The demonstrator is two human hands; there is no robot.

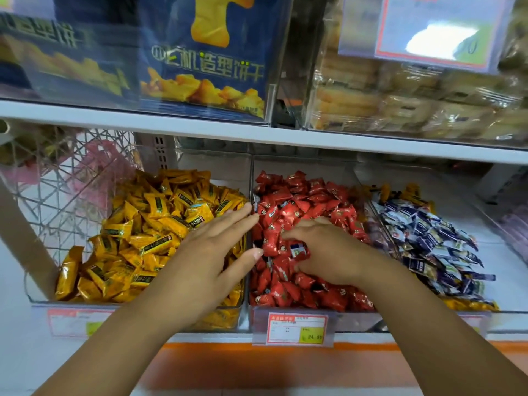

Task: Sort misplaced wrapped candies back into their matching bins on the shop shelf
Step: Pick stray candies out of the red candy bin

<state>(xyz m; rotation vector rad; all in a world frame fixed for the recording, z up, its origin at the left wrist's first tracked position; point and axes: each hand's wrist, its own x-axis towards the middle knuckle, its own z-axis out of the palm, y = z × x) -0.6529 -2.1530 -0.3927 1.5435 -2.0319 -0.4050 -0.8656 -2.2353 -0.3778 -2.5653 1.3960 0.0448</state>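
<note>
Reaching among red candies [300,207], your right hand [323,250] curls its fingers round a blue-white candy [296,248]; your left hand [211,252] lies flat, fingers straight, over yellow candies [148,224] beside the divider [251,178].

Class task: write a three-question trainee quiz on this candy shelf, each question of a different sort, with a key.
1. True or false: the left hand has straight fingers.
2. The right hand reaches into which candies? A yellow; B red candies; C blue-and-white.
3. Fill in: the price tag below the red candies carries a ____ sticker.
Key: 1 true; 2 B; 3 yellow.
</note>
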